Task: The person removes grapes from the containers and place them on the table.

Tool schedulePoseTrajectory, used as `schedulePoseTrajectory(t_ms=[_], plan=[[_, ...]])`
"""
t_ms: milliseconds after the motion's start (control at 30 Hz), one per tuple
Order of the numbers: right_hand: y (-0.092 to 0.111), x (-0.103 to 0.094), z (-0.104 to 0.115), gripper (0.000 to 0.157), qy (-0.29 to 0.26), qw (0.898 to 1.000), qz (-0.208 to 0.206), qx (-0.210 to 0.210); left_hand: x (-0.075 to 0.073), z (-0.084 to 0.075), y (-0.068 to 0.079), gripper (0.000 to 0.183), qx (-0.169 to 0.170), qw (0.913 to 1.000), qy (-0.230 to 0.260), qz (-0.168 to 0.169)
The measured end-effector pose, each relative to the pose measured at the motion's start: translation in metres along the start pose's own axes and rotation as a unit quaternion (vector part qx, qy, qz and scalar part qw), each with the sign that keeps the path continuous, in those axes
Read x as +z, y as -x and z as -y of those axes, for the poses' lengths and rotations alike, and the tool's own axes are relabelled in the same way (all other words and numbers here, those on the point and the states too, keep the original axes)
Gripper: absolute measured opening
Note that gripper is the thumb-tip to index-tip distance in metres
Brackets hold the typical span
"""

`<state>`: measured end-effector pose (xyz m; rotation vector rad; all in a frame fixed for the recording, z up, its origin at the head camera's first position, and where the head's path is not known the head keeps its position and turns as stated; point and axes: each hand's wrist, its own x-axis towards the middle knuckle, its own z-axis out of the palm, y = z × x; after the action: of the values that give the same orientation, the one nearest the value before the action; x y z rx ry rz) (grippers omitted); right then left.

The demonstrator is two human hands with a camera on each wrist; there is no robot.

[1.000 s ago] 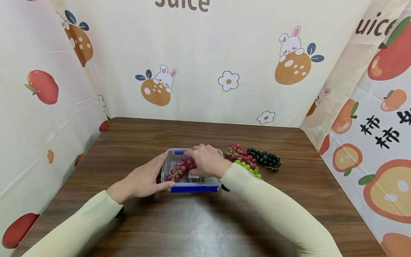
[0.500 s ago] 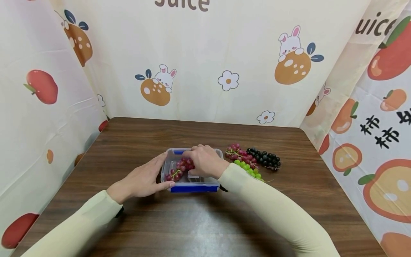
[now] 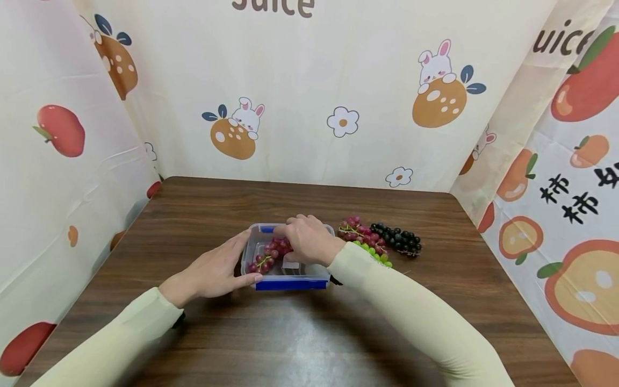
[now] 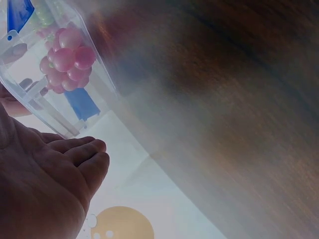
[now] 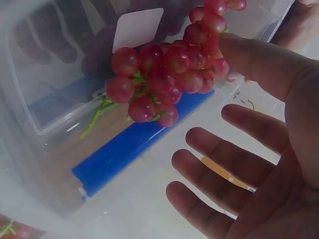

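A clear plastic box point(image 3: 292, 285) with blue clips stands mid-table, a bunch of red grapes point(image 3: 265, 262) lying inside it. My left hand point(image 3: 213, 271) rests against the box's left side, fingers straight and thumb on the front rim. In the left wrist view the grapes point(image 4: 70, 59) show through the clear wall. Reaching in from the right, my right hand point(image 3: 309, 242) is over the box. In the right wrist view its thumb point(image 5: 259, 62) touches the red grapes point(image 5: 159, 74), while the other fingers point(image 5: 214, 149) are spread apart, off the bunch.
Right of the box lie a second red bunch point(image 3: 355, 228), a green bunch point(image 3: 374, 253) partly behind my right sleeve, and a black bunch point(image 3: 397, 237). A white label point(image 5: 138, 29) sits on the box. The brown table point(image 3: 203, 199) meets a printed cloth point(image 3: 300, 150) at the back.
Almost nothing moves. The right thumb has lifted slightly back, showing a little more of the white label. The left hand, box and grapes stay in place.
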<state>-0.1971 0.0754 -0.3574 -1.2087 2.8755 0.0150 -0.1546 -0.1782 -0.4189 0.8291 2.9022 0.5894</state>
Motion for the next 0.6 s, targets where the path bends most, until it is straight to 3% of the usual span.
schedulePoseTrajectory(t_ms=[600], plan=[[-0.014,-0.004,0.011,0.062,0.037,0.998,0.054,-0.005,0.0,0.0,0.001,0.115,0.007,1.0,0.002,-0.004]])
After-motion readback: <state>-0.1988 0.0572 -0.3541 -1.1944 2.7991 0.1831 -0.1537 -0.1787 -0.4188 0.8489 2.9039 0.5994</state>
